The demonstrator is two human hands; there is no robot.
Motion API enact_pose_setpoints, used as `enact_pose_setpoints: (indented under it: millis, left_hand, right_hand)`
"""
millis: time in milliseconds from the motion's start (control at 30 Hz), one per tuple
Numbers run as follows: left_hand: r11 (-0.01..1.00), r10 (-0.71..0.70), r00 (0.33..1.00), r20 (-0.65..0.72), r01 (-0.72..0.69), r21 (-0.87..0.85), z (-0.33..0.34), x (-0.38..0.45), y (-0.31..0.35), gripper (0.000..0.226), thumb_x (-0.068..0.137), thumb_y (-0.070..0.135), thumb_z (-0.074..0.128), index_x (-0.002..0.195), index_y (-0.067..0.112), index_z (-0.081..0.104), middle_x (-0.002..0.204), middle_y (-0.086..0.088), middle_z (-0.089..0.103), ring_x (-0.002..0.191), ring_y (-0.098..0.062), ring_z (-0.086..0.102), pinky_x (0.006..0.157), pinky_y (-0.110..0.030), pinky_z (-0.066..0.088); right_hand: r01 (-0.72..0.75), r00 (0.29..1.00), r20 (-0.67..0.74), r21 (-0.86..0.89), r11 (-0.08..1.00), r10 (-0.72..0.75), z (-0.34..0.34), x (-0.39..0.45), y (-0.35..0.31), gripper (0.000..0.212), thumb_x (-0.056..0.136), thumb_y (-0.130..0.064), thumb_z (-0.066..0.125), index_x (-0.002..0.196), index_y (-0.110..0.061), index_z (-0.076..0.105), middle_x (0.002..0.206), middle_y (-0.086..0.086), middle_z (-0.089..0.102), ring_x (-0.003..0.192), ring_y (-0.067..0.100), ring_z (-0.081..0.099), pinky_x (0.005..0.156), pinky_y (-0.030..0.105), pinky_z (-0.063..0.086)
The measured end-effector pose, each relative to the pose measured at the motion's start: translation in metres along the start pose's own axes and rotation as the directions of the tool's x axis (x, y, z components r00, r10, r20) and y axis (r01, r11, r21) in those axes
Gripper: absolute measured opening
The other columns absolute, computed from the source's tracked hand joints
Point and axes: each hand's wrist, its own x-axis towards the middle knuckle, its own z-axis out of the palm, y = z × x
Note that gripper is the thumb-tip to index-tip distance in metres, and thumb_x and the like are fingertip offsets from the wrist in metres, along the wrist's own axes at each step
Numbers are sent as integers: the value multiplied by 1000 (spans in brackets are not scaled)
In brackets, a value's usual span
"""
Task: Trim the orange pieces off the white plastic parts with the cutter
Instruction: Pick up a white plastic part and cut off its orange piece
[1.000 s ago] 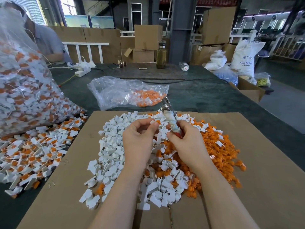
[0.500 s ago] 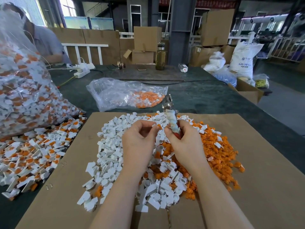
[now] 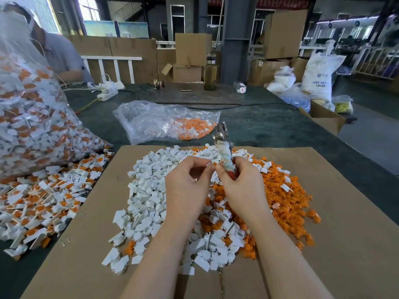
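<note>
The right hand [image 3: 241,186] is gripping the cutter [image 3: 224,154], its metal head pointing toward 12 o'clock. The left hand [image 3: 187,186], at its 9 o'clock, is curling its fingers, pinching something too small to identify, above the white parts [image 3: 146,190] and orange pieces [image 3: 287,199].

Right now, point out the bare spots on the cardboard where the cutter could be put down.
Bare cardboard right of the orange pile; another strip left of the white pile. Between the hands, heaps crowd the middle.
</note>
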Motion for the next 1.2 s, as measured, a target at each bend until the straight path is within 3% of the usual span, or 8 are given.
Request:
enact_pose_setpoints:
  millis: [200,333,467,567,633,767,1200]
  left_hand:
    - [1000,15,1000,-12,-15,21,0,0,-1,22,86,20,76,81,39,67,78,20,71,76,5,66,73,-15,53]
    - [988,-93,995,-36,88,-130,-5,5,-1,15,86,16,75,83,30,69,77,9,73,76,-9,70,75,-28,58]
    - [942,-154,986,-55,130,-308,-15,13,-3,7,88,10,72,90,16,72,79,5,75,77,-11,72,78,-25,59]
    - [918,-148,987,-61,114,-379,-19,15,-4,10,87,6,71,89,16,71,75,8,74,75,-8,70,74,-20,57]
    - [914,-129,990,-65,93,-395,-19,16,-4,11,87,6,71,88,17,71,75,9,73,75,-9,70,72,-17,55]
    - [908,-105,993,-53,74,-412,-20,16,-3,14,88,4,69,86,19,70,74,9,73,74,-9,69,74,-19,56]
    - [868,-94,996,-5,80,-491,-24,17,-3,19,88,0,67,83,18,71,73,7,73,71,-5,68,67,-17,54]
  right_hand:
    - [-16,999,27,-16,1000,16,-1,1,-2,17,93,-35,62,79,-29,53,64,-13,51,61,-10,51,47,11,35]
    - [-24,992,122,5,1000,23,-8,1,0,9,91,-35,62,90,-26,60,72,-10,59,65,1,56,55,19,38]
    - [9,964,265,-94,995,16,-18,3,5,15,90,-36,63,94,-22,59,78,-10,58,67,6,53,58,21,35]
    - [56,932,364,-170,984,10,-20,3,4,14,89,-40,63,89,-28,55,78,-11,58,65,4,54,53,16,35]
    - [76,916,401,-184,980,5,-20,2,3,14,88,-39,64,89,-29,55,81,-10,60,69,5,56,55,19,40]
    - [105,906,423,-179,978,-19,-20,2,1,15,87,-37,65,95,-26,58,85,-10,62,74,7,58,64,29,49]
    - [130,901,432,-161,978,-49,-16,-2,2,12,87,-20,58,95,-28,63,83,-13,64,74,6,59,66,32,54]
